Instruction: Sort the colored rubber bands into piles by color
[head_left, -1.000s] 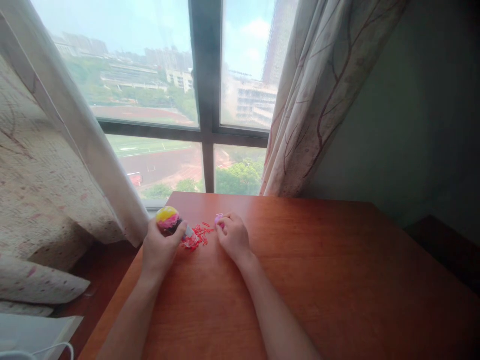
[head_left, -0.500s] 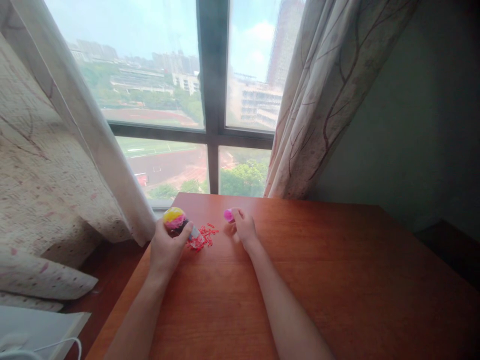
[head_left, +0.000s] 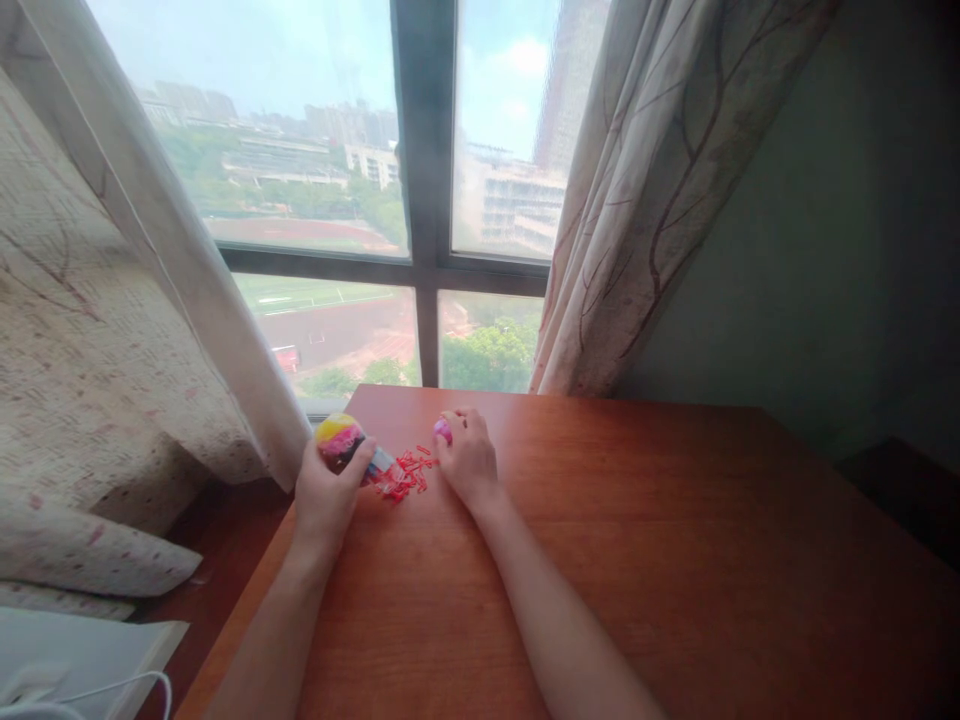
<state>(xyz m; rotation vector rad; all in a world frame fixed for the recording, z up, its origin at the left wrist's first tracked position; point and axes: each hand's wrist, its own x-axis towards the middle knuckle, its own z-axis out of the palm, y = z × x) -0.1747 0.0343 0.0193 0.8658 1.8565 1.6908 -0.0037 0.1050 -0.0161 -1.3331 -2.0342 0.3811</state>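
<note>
My left hand (head_left: 322,500) is wrapped round a small clear container with a yellow, pink and black label (head_left: 340,440). The container lies tilted, its mouth end pointing right and down toward the table. At that end spreads a pile of small red pieces that look like paper clips (head_left: 405,474). To the right of the pile, my right hand (head_left: 472,465) is closed on a pink-purple cap (head_left: 442,430), low over the wood. Its fingers partly cover the cap.
The brown wooden table (head_left: 637,560) stretches to the right and toward me. Beyond its far edge is a window (head_left: 424,270) between patterned curtains (head_left: 225,330). At the lower left stands a white surface (head_left: 97,650) with a white cable.
My right hand has turned palm-down and shifted a little left with the cap. My left hand has moved slightly left with the container, and the red pieces lie more spread out.
</note>
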